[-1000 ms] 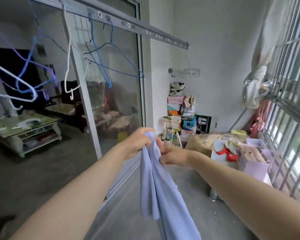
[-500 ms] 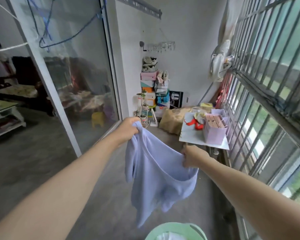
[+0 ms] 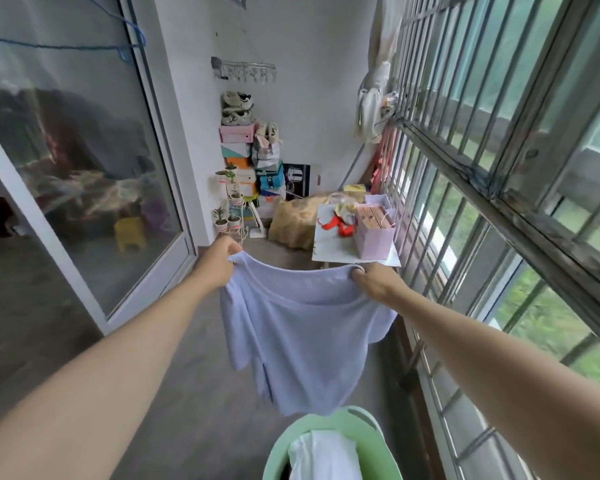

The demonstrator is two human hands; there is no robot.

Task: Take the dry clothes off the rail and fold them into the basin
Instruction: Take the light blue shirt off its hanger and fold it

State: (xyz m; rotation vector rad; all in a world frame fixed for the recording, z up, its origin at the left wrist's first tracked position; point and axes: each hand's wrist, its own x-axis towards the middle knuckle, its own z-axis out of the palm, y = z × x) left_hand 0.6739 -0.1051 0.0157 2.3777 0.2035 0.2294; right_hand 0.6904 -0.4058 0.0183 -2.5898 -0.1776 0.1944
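A pale lavender shirt (image 3: pixel 302 337) hangs spread in front of me, held by its upper edge. My left hand (image 3: pixel 217 261) grips its left corner and my right hand (image 3: pixel 374 282) grips its right corner, the two hands about a shirt's width apart. Below the shirt stands a light green basin (image 3: pixel 281 448) at the bottom edge of the view, with a white garment (image 3: pixel 323 455) lying inside it. A blue hanger (image 3: pixel 125 46) shows at the upper left; the rail itself is out of view.
A sliding glass door (image 3: pixel 84 168) runs along the left. Barred windows (image 3: pixel 499 168) line the right. Ahead are a small white table (image 3: pixel 329 244) with a pink bag (image 3: pixel 374 233), stacked shoe boxes (image 3: pixel 239 150) and potted plants (image 3: pixel 227 209). Bare concrete floor (image 3: pixel 201 393) lies beneath.
My hands, together at the bunched shirt a second ago, have drawn apart and spread it wide. The view has tilted down, bringing the green basin into sight.
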